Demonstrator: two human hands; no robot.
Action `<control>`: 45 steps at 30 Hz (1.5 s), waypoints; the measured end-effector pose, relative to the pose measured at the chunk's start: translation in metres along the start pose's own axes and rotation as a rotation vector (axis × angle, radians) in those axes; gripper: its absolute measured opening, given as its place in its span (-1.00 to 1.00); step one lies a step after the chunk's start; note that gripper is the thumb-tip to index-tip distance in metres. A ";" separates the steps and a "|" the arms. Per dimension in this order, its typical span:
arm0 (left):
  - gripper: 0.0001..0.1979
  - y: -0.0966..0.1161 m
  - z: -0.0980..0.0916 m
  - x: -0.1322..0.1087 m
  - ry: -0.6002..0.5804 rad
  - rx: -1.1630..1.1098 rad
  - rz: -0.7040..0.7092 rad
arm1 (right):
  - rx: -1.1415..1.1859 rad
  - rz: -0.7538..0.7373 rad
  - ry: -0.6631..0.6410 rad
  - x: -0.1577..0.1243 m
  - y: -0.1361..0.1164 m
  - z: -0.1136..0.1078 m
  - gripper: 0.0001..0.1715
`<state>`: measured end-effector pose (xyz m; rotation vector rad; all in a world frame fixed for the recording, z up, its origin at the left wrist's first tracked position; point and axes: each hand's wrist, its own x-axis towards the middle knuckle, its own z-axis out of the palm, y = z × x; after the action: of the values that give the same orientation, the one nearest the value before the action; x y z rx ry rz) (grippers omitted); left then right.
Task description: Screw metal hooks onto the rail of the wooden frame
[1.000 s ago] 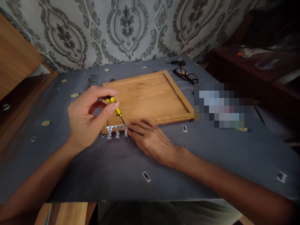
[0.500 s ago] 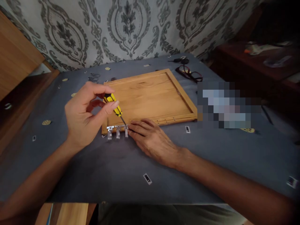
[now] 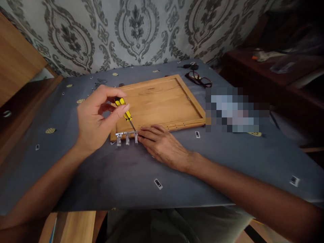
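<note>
A yellow and black screwdriver (image 3: pixel 126 111) is pinched by the handle between thumb and fingers of my left hand (image 3: pixel 98 116). Its shaft slants down to the right, the tip at the right end of a metal strip with three hooks (image 3: pixel 127 137). That strip lies along the near left edge of a framed wooden panel (image 3: pixel 157 101). My right hand (image 3: pixel 165 146) rests on the panel's near edge beside the tip, its fingers close together; whatever its fingertips grip is hidden.
Eyeglasses (image 3: pixel 198 79) and a black cable with keys-like object (image 3: pixel 191 65) lie behind the panel to the right. A blurred-out item (image 3: pixel 233 109) sits right of it. A wooden cabinet (image 3: pixel 20 44) stands at the left, and a dark red surface (image 3: pixel 250 74) at the right.
The view has shifted slightly. My left hand and the screwdriver have moved a little to the right, with the tip still at the strip's right end. My right hand stays on the panel edge.
</note>
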<state>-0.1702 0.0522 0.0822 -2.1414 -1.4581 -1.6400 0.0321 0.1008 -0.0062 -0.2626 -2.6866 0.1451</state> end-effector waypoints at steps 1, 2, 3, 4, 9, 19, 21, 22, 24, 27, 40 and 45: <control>-0.79 0.001 0.000 0.000 -0.011 -0.001 0.001 | 0.001 -0.004 0.000 0.000 0.000 0.000 -0.65; -0.79 0.001 0.000 -0.001 -0.023 -0.002 0.002 | 0.004 -0.007 -0.001 0.000 0.000 0.000 -0.65; -0.78 0.002 -0.001 -0.001 -0.033 -0.005 0.002 | 0.008 -0.009 0.001 0.000 0.000 -0.001 -0.65; -0.77 0.002 -0.001 -0.001 -0.041 -0.008 0.004 | 0.011 -0.009 0.000 0.000 0.000 -0.001 -0.65; -0.82 0.000 0.000 -0.001 -0.028 -0.021 0.002 | 0.009 -0.011 -0.004 0.000 0.001 0.000 -0.64; -0.74 -0.003 -0.001 -0.001 -0.029 -0.012 -0.033 | 0.017 -0.002 0.016 0.000 0.002 0.000 -0.64; -0.72 -0.004 0.000 -0.002 -0.028 -0.028 -0.048 | 0.014 -0.005 0.016 0.000 0.002 0.001 -0.64; -0.73 -0.005 0.000 -0.003 -0.026 -0.034 -0.057 | 0.012 -0.005 0.019 0.000 0.002 0.001 -0.64; -0.75 -0.006 0.001 -0.003 -0.017 -0.039 -0.069 | 0.009 -0.007 0.030 0.000 0.002 0.001 -0.65; -0.78 -0.005 0.002 -0.001 0.015 -0.030 -0.060 | 0.009 -0.011 0.047 -0.001 0.002 0.001 -0.65; -0.75 -0.001 -0.002 -0.002 -0.035 0.015 -0.070 | -0.001 -0.009 0.030 -0.001 0.001 0.001 -0.66; -0.74 -0.002 -0.002 0.001 -0.025 0.042 0.006 | 0.004 -0.010 0.026 0.000 0.001 -0.001 -0.65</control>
<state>-0.1733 0.0526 0.0824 -2.1498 -1.4778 -1.5713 0.0329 0.1019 -0.0056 -0.2486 -2.6611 0.1435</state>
